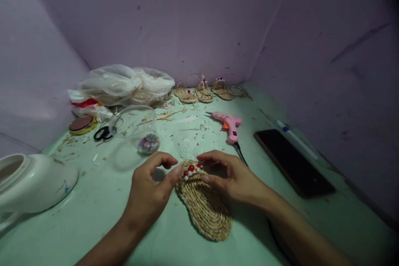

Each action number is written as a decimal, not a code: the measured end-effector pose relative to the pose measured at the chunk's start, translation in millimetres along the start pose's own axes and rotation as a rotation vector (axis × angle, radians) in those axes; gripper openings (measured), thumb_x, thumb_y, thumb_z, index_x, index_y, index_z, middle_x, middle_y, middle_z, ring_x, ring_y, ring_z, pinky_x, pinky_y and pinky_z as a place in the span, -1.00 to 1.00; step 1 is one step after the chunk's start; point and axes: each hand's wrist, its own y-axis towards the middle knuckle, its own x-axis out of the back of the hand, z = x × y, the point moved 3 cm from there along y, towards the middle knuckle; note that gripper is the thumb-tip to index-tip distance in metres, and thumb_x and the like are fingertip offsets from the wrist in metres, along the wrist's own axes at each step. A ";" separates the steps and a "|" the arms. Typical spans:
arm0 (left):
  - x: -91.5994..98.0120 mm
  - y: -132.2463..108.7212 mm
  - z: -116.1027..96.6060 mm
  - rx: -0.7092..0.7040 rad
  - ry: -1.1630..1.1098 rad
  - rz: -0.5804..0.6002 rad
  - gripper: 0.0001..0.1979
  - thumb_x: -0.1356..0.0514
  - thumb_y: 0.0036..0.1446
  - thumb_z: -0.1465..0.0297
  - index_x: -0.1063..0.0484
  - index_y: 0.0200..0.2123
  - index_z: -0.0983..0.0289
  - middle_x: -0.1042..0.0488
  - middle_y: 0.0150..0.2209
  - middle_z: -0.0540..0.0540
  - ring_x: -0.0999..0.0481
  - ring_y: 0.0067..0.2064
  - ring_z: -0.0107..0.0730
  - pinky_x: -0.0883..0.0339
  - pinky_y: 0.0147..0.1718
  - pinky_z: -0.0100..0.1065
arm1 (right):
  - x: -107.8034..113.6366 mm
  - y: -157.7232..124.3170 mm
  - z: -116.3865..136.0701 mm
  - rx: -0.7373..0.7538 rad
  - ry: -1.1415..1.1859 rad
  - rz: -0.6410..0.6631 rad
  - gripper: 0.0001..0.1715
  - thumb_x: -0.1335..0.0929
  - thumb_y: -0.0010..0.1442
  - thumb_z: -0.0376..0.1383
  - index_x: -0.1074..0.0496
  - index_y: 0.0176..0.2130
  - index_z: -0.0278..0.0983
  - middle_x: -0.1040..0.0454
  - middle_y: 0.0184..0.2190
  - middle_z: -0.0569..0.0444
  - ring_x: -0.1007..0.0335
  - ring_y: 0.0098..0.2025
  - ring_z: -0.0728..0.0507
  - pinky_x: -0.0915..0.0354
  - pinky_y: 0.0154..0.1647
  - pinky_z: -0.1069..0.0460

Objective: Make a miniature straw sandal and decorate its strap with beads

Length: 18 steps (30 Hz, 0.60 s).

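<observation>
A small woven straw slipper [206,210] lies on the table in front of me, its toe end pointing away. Red and white beads [191,169] sit in a cluster on its strap. My left hand [152,187] has its thumb and forefinger curled at the left edge of the toe end, the thumb against the strap. From the other side, my right hand [232,174] has its forefinger at the toe and its thumb by the strap's right end. Between them the two hands hold the slipper by its front. The undersides of both hands are hidden.
Beyond lie a pink glue gun [229,124], a black phone [293,162], a white pen [296,138], black-handled scissors [104,133] and a clear tub [132,122] beside colourful beads [149,144]. A white teapot [46,183] is left; plastic bags [124,85] and finished-looking slippers [204,92] line the wall.
</observation>
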 end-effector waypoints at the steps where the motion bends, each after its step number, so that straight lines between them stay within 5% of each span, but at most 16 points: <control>1: 0.5 -0.6 1.5 0.005 0.014 0.054 -0.91 -0.16 -0.01 0.35 -0.39 -0.42 0.26 -0.45 -0.42 0.05 -0.42 -0.37 -0.34 -0.32 -0.37 -0.32 | 2.0 -0.2 -1.2 -0.006 -0.025 0.013 -0.58 -0.42 0.00 -0.36 -0.40 -0.08 -0.26 -0.48 -0.15 -0.02 -0.38 -0.16 -0.14 -0.30 -0.10 -0.10; 7: -11.2 -12.7 12.1 0.025 0.182 0.294 -0.71 -0.22 -0.12 0.48 -0.39 -0.23 0.23 -0.41 -0.27 0.07 -0.42 -0.32 -0.31 -0.35 -0.32 -0.27 | 2.3 -2.4 -2.6 0.016 -0.194 0.066 -0.53 -0.44 -0.05 -0.39 -0.42 -0.08 -0.24 -0.48 -0.17 0.00 -0.36 -0.19 -0.15 -0.29 -0.14 -0.09; 13: -16.1 -15.8 12.8 -0.009 0.146 0.277 -0.76 -0.17 -0.09 0.58 -0.36 -0.30 0.23 -0.34 -0.25 0.07 -0.40 -0.29 -0.34 -0.36 -0.29 -0.28 | -1.4 -2.6 -3.9 -0.013 -0.179 0.043 -0.57 -0.39 -0.01 -0.46 -0.41 -0.09 -0.23 -0.49 -0.19 -0.01 -0.40 -0.21 -0.14 -0.30 -0.14 -0.10; 18: -4.7 -18.4 1.9 -0.263 0.124 0.158 -0.67 -0.08 -0.06 0.65 -0.29 -0.20 0.23 -0.29 -0.13 0.14 -0.37 -0.12 -0.26 -0.36 -0.18 -0.20 | -2.0 -3.0 -2.4 -0.029 0.046 -0.024 -0.50 -0.37 -0.01 -0.46 -0.35 -0.03 -0.23 -0.44 -0.12 -0.03 -0.39 -0.22 -0.10 -0.36 -0.18 -0.07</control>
